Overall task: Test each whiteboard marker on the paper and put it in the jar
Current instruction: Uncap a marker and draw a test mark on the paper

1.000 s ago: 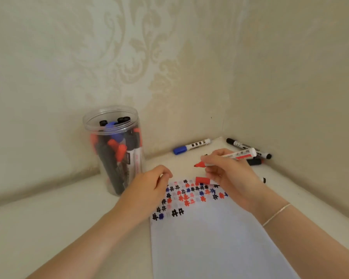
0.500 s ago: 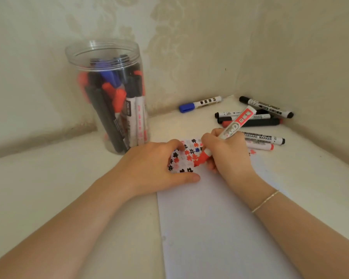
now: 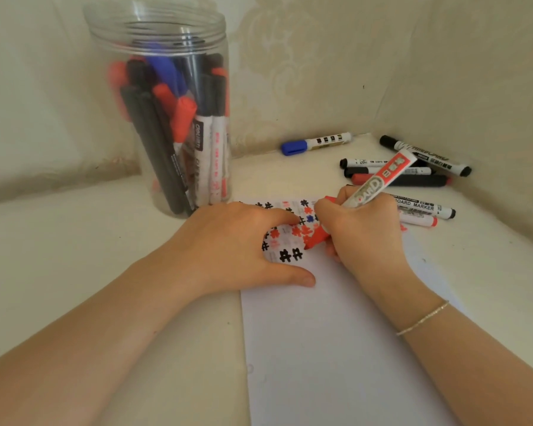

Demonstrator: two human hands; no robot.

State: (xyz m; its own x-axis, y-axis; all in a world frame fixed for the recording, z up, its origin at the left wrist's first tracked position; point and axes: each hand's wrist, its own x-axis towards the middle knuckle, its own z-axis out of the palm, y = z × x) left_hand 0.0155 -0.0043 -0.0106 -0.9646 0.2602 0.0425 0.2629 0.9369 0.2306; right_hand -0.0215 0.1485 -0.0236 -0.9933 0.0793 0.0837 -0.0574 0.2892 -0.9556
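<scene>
Head view: cream tabletop meets patterned, seemingly wallpapered corner walls.

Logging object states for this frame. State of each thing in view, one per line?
jar: upright, lid off, part full of markers
red marker: uncapped, tilted, tip down at the paper
paper: flat, hash marks along its far end
blue marker: capped, lying by the wall
loose markers: lying in a pile, untested
left hand: flat on the paper
right hand: grips the red marker
</scene>
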